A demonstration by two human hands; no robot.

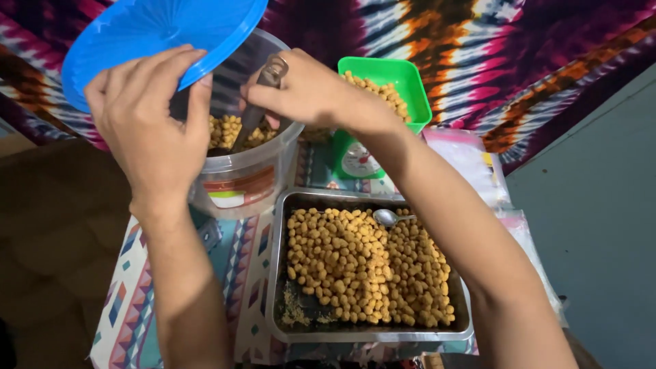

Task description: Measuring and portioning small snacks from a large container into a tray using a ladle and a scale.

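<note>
Left hand grips the blue lid, tilted up off the tub. Right hand is closed round a metal scoop, dipping inside the tub.

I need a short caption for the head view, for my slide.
Left hand lifts blue lid; right hand dips scoop into snack tub.
</note>
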